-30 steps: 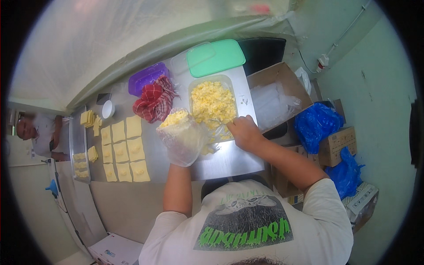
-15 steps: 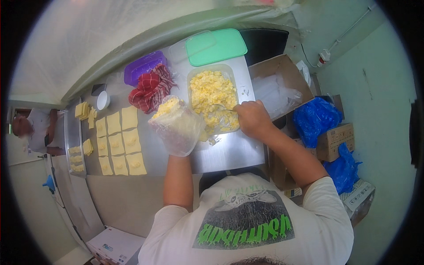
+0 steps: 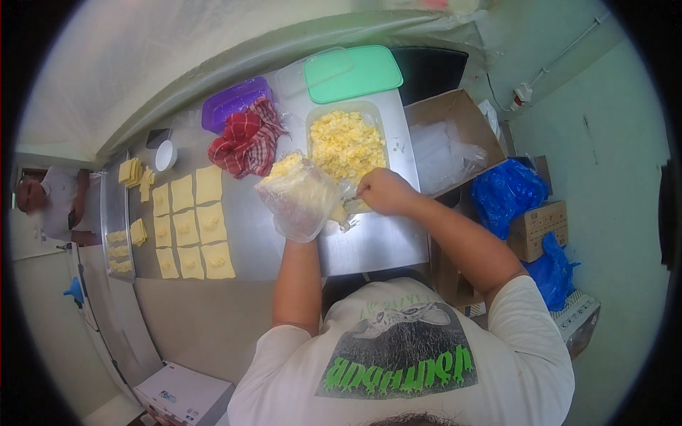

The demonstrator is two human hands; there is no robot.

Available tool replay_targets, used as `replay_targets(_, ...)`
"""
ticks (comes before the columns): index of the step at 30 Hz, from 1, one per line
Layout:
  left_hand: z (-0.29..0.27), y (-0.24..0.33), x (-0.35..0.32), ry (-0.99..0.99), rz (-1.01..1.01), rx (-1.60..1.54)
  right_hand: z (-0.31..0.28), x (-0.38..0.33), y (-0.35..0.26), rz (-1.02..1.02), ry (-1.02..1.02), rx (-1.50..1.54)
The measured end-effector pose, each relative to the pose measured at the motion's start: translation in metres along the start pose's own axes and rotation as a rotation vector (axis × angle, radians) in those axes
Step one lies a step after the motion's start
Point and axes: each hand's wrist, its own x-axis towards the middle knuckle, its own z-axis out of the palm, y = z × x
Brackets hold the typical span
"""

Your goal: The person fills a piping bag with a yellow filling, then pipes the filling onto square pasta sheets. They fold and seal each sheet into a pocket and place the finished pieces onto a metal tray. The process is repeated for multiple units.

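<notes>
My left hand (image 3: 302, 231) is wrapped by the folded-over top of a clear plastic bag (image 3: 298, 202) and holds it; its fingers are hidden beneath the plastic. Chunky yellow-and-white filling, looking like chopped egg, shows at the bag's top. In my right hand (image 3: 387, 192) is a metal spoon (image 3: 349, 202), its bowl low beside the bag and the near edge of the tub. The clear rectangular tub (image 3: 313, 117) is filled with the same egg mixture (image 3: 344, 138). Left of my hands lie several pale dough squares (image 3: 211, 220) in rows, some with a small mound on them.
A red checked cloth (image 3: 245, 142) and purple container (image 3: 231, 103) sit behind the bag. Past the tub is a green lid (image 3: 355, 74). A white bowl (image 3: 165, 155) and dough stacks (image 3: 131, 172) stand left, near a tray (image 3: 117, 241). Right is a cardboard box (image 3: 455, 135). Another person (image 3: 60, 199) is far left.
My right hand has drawn the spoon out of the egg mixture, toward me and left to the bag. The bag in my left hand has shifted right and tilted toward the tub.
</notes>
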Motion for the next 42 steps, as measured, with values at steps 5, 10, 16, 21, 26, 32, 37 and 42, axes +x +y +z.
replay_targets(5, 0.052, 0.034, 0.009, 0.052, 0.062, 0.027, -0.042, -0.004, 0.008, 0.05, -0.012, 0.248)
replay_targets(10, 0.074, 0.026, 0.02, 0.281, 0.122, 0.523, -0.087, -0.033, -0.013, -0.064, 0.236, 0.414)
replay_targets(16, 0.046, -0.005, 0.043, 0.206, -0.055, 0.468, -0.062, -0.049, -0.058, -0.608, 0.631, 0.16)
replay_targets(21, -0.015, 0.016, 0.033, 0.223, -0.031, 0.286, -0.009, -0.047, -0.035, -0.8, 0.765, -0.062)
replay_targets(26, -0.006, 0.026, 0.021, 0.234, 0.067, 0.651, -0.016, -0.061, 0.012, -0.714, 0.763, -0.086)
replay_targets(32, 0.014, 0.047, -0.004, 0.08, 0.227, 2.925, -0.027, -0.082, 0.028, -0.23, 0.503, 0.162)
replay_targets(37, 0.066, 0.036, 0.006, -0.093, 0.315, 2.983, -0.026, -0.112, 0.011, -0.005, 0.162, 0.082)
replay_targets(42, 0.038, 0.044, -0.017, 0.067, 0.2, 2.744, 0.016, -0.114, 0.019, 0.079, -0.006, -0.035)
